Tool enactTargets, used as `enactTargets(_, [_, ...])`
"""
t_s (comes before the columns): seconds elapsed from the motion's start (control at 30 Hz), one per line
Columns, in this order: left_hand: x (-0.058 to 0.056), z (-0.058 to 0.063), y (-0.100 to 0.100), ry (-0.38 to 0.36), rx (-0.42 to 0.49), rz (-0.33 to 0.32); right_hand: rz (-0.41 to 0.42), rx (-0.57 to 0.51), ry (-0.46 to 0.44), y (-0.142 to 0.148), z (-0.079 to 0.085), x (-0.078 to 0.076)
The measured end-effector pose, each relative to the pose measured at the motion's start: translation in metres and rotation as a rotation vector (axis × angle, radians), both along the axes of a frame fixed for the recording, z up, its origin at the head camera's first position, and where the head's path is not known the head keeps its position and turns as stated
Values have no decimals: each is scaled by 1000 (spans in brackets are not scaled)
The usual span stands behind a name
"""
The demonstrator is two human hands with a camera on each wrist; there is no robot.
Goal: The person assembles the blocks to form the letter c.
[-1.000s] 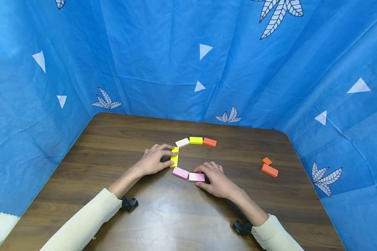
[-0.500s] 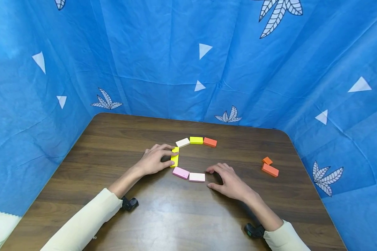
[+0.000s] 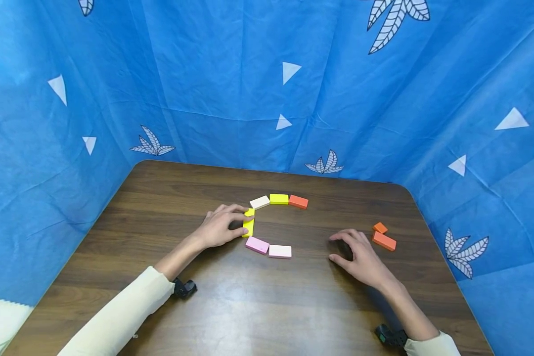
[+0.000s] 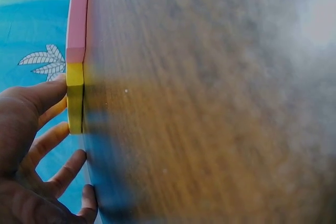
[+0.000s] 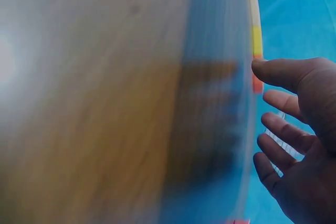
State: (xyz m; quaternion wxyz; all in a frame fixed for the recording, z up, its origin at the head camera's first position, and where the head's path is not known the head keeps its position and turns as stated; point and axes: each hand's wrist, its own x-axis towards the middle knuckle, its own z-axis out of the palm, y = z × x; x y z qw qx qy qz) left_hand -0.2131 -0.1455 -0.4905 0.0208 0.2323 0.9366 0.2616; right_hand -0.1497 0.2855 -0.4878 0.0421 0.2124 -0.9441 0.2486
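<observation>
My left hand (image 3: 217, 228) holds a yellow block (image 3: 248, 228) in place on the table, thumb at its near end and fingers over its far part. From that block, a cream block (image 3: 260, 202), another yellow block (image 3: 279, 199) and a red block (image 3: 298, 201) curve away along the far side. On the near side lie a pink block (image 3: 257, 245) and a pale pink block (image 3: 280, 251), end to end. My right hand (image 3: 362, 259), its fingers spread and nothing between them, is over the table between the curve and two loose orange-red pieces.
To the right lie a small orange piece (image 3: 380, 228) and an orange-red block (image 3: 384, 241), close together. A blue patterned curtain (image 3: 231, 89) hangs behind and at both sides of the wooden table (image 3: 182, 183).
My right hand has left the pale pink block and moved right toward the orange-red pieces. The left hand has stayed at the yellow block.
</observation>
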Motion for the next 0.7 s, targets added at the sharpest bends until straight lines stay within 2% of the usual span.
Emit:
enactTargets(0.27, [1, 1, -3, 6, -1, -1, -71, -8, 92, 42, -1, 5])
enactTargets(0.5, [0, 2, -2, 9, 3, -4, -216, 7, 55, 68, 4, 2])
enactTargets(0.7, [-1, -1, 0, -4, -1, 4, -298, 39, 28, 86, 1, 3])
